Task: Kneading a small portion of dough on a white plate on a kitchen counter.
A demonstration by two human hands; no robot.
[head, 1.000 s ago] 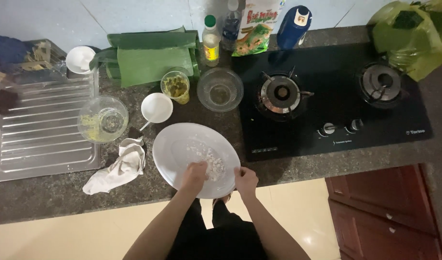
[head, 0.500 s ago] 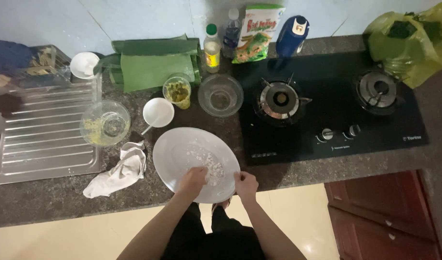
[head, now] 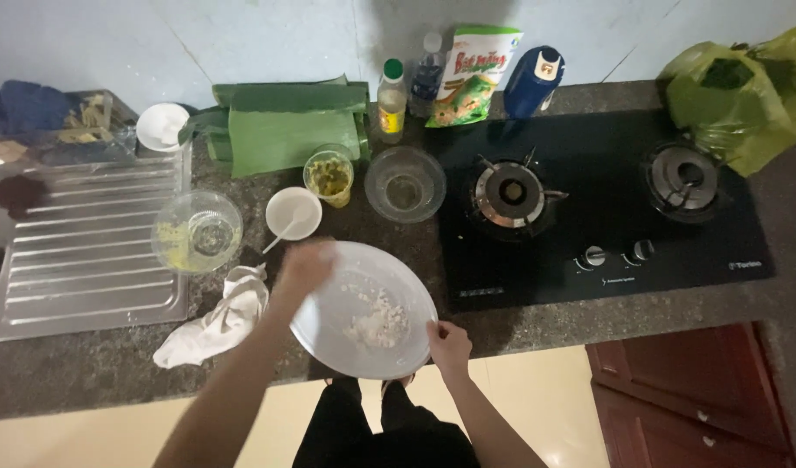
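White plate (head: 363, 312) with a small heap of white crumbly food (head: 376, 328) sits at the near edge of the dark speckled counter (head: 86, 381), partly overhanging it. Right hand (head: 450, 345) pinches the plate's near right rim, its grip clenched on that rim. Left hand (head: 304, 267) is blurred above the plate's far left rim; whether its grip is released or clenched cannot be told, and nothing shows in it. Just left of the plate lies a crumpled white cloth (head: 212, 319), touching or nearly touching the rim. Beyond the cloth stands a clear glass bowl (head: 197, 232) with yellowish residue, at the edge of the steel sink drainboard (head: 77, 251). Past the plate are a small white bowl (head: 294, 213) with a white spoon (head: 274, 243) leaning out of it, a small glass (head: 329, 177) of green-yellow stuff, and an empty-looking clear glass bowl (head: 404, 184). To the right a black two-burner gas hob (head: 606, 208) fills the counter. Farther back lie folded green banana leaves (head: 281, 126), a small white dish (head: 162, 126), a bottle with a green cap (head: 391, 100), a clear bottle (head: 427, 76), a printed snack bag (head: 473, 74) and a blue container (head: 533, 81) against the wall. A green plastic bag (head: 745, 87) sits at the far right corner.
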